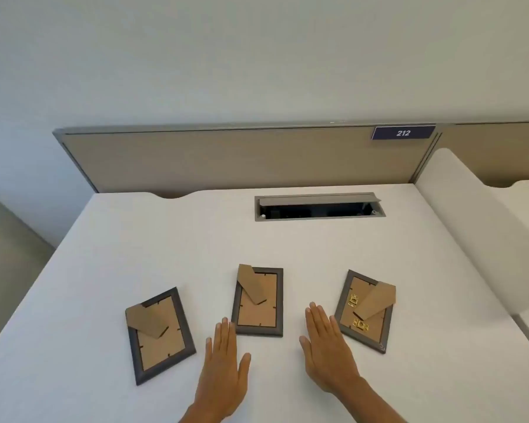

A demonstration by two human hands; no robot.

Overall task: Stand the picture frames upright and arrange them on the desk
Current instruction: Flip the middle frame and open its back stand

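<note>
A: Where do the frames lie?

B: All three lie face-down near the front edge of the desk (196, 233), cardboard backs up. The left frame (160, 336) is skewed toward the left edge, the middle frame (258, 301) sits about square, and the right frame (365, 311) tilts toward the right edge.

A: And the hands?

B: Both are flat and spread, grasping nothing. The left hand (223, 366) lies just beside the middle frame's near left corner; whether it touches is unclear. The right hand (329, 351) rests between the middle and right frames.

A: What could go wrong?

B: The easel flaps look partly folded out. A frame stood up with its flap not fully opened would likely tip onto its face. On this smooth top a foot might also slide. The right frame carries small brass hangers (360, 325) that could catch a finger.

A: Anything in the way?

B: The open cable hatch (318, 207) near the back edge; a frame placed there could drop a corner in. The divider panel (226, 160) with the "212" label (403, 133) stands behind.
</note>
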